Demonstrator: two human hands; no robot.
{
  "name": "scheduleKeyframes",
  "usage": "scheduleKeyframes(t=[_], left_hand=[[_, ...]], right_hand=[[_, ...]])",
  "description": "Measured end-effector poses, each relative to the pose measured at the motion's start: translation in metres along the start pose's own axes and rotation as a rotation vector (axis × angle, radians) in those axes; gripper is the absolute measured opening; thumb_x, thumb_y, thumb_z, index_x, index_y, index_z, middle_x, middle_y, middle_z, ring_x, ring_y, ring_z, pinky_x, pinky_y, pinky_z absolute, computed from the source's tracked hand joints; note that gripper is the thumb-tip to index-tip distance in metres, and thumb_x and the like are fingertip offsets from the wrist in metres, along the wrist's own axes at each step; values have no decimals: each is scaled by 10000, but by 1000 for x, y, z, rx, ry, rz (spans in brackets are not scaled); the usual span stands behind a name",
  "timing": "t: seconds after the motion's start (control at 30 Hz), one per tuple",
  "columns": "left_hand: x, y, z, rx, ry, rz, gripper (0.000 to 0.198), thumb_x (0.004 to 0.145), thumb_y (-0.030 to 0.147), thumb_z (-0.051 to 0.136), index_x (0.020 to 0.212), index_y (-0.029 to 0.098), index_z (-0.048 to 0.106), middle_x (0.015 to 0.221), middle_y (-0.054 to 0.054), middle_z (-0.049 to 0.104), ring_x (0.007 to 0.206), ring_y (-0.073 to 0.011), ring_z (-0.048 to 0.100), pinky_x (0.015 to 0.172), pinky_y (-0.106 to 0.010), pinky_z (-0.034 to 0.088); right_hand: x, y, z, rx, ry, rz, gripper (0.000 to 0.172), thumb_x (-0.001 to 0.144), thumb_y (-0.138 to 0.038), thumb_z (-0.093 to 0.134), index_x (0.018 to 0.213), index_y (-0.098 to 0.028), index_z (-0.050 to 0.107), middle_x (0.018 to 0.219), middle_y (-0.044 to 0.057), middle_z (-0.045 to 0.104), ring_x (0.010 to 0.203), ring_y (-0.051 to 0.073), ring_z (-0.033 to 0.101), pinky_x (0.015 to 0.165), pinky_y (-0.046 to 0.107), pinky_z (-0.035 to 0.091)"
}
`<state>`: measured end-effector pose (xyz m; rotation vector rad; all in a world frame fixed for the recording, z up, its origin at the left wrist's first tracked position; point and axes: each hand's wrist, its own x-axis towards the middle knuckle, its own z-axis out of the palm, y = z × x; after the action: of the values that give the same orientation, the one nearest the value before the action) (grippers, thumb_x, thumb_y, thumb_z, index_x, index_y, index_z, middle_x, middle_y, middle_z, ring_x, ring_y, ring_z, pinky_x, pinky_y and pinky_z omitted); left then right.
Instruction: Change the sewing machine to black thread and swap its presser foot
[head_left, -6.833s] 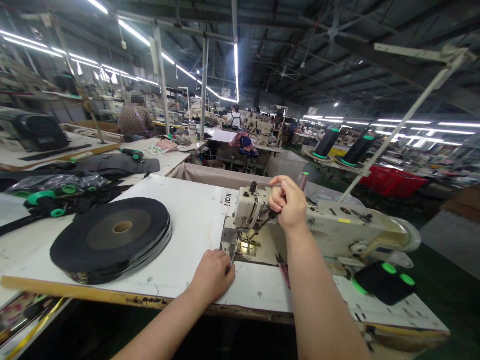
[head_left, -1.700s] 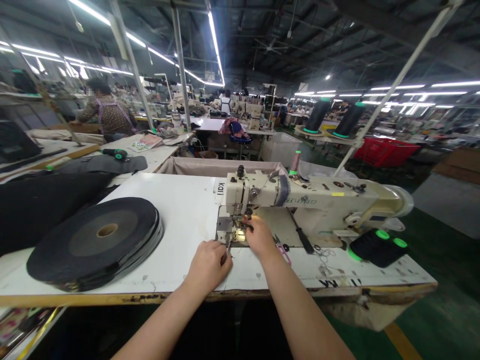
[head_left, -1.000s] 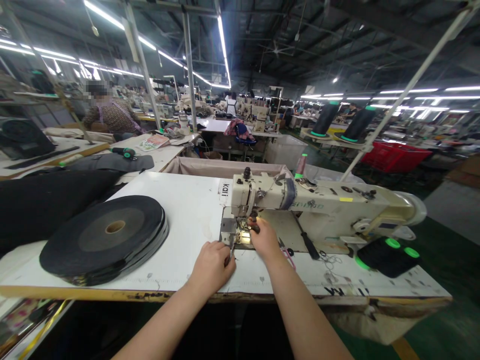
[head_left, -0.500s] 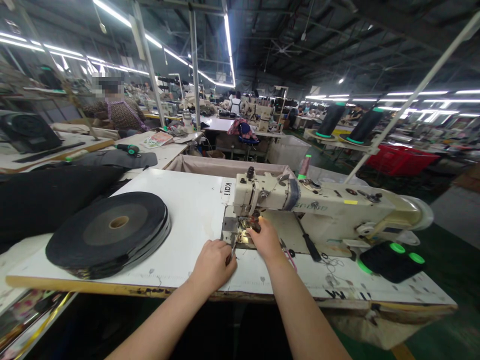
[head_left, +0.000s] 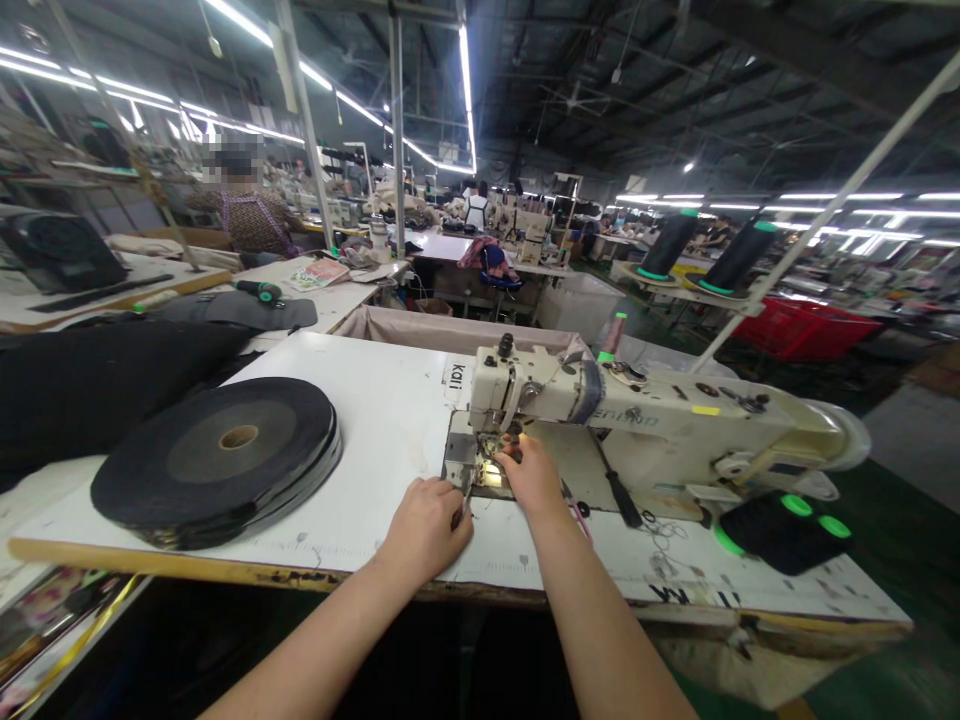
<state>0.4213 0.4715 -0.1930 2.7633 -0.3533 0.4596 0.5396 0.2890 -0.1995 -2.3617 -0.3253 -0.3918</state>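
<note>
A white industrial sewing machine (head_left: 630, 405) stands on the worktable, its head towards the middle of the view. My right hand (head_left: 531, 475) is up at the needle and presser foot area (head_left: 491, 450), fingers pinched together; what lies between them is too small to make out. Just left and nearer to me, my left hand (head_left: 427, 525) rests on the tabletop by the metal needle plate (head_left: 459, 462). Its fingers are curled closed around something, with a thin metallic tip (head_left: 468, 490) showing beside them. Light falls on the plate below the needle.
A large roll of black tape (head_left: 214, 455) lies flat on the white table (head_left: 375, 400) at left. To the right are a black-handled screwdriver (head_left: 624, 500), loose thread (head_left: 666, 540) and black thread cones (head_left: 765, 530). A person (head_left: 247, 215) sits farther back at left.
My right fingers have shifted slightly and curled more at the needle area, uncovering more of the lit plate. The left hand stays in place. The camera view has tilted a little.
</note>
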Motion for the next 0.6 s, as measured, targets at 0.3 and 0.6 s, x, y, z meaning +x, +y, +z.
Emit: scheduleKeyframes(t=[0.3, 0.6], left_hand=[[0, -3, 3, -3, 10, 6, 227, 909, 228, 568, 684, 217, 598, 743, -51, 671, 811, -249, 634, 741, -407, 397], [2, 1, -1, -22, -14, -20, 208, 884, 211, 592, 677, 211, 612, 749, -46, 679, 820, -244, 639, 752, -412, 409]], right_hand=[[-4, 0, 1, 20, -30, -39, 240, 802, -140, 711, 1038, -183, 697, 1104, 101, 737, 1087, 263, 661, 984, 393, 492], [-3, 0, -1, -1, -19, -28, 220, 779, -118, 691, 980, -206, 688, 1037, 59, 743, 1014, 233, 670, 945, 357, 492]])
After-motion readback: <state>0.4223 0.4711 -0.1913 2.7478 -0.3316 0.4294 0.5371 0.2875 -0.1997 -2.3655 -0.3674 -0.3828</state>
